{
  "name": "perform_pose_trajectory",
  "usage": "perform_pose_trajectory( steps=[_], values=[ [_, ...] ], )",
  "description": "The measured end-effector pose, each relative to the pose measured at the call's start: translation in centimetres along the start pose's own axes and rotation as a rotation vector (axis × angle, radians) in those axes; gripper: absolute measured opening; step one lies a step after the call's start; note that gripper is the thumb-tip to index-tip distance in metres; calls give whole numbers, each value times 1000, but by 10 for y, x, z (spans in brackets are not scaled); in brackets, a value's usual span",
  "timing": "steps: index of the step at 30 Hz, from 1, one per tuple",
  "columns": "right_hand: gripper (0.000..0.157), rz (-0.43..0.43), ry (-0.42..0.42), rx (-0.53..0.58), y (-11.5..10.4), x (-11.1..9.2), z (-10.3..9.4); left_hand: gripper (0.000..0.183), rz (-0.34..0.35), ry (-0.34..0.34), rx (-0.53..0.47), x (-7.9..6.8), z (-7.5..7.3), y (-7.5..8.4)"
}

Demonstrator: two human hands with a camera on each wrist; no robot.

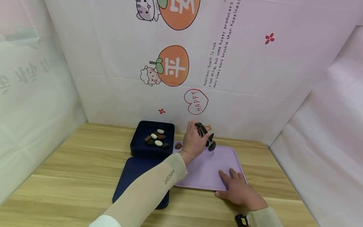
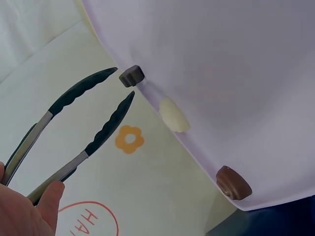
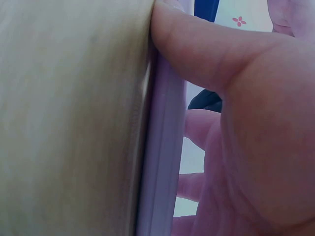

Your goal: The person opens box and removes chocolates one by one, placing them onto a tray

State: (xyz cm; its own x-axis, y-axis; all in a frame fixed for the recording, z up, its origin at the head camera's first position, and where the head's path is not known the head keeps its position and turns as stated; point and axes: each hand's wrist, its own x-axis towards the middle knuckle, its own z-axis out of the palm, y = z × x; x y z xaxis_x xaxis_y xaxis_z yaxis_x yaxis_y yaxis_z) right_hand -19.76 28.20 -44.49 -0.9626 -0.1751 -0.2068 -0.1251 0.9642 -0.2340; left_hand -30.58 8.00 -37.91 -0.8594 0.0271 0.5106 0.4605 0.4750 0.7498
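Observation:
My left hand (image 1: 194,138) grips black-and-silver tongs (image 2: 93,118) over the far side of a lilac tray (image 1: 210,170). The tongs' tips stand apart, close to a dark chocolate piece (image 2: 132,76) by the tray's far rim; whether they touch it I cannot tell. A white chocolate piece (image 2: 173,115) and a brown chocolate piece (image 2: 233,183) lie along the same rim, the brown one in the far left corner. My right hand (image 1: 238,189) rests at the tray's near right corner, fingers spread over it, the thumb along its near outer edge.
Left of the tray, a navy box (image 1: 151,152) holds several white, brown and dark chocolates. In front of it lies a flat navy lid (image 1: 133,176), partly under my left forearm. A printed white cloth (image 1: 241,104) hangs behind the wooden table (image 1: 71,167).

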Motion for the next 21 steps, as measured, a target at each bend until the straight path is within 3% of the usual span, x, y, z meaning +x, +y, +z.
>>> perform_pose_trajectory(
  steps=[5,9,14,21],
  values=[
    [97,14,-6,-3,0,1,1,51,-40,46,-65,5,-7,2],
    [97,19,-9,-5,0,1,1,50,-80,92,-161,13,-23,5],
    [96,4,0,2,-1,0,0,46,-41,149,-221,29,-53,3],
    [96,10,-2,1,1,0,2,41,18,222,-162,50,-105,-12]
  ],
)
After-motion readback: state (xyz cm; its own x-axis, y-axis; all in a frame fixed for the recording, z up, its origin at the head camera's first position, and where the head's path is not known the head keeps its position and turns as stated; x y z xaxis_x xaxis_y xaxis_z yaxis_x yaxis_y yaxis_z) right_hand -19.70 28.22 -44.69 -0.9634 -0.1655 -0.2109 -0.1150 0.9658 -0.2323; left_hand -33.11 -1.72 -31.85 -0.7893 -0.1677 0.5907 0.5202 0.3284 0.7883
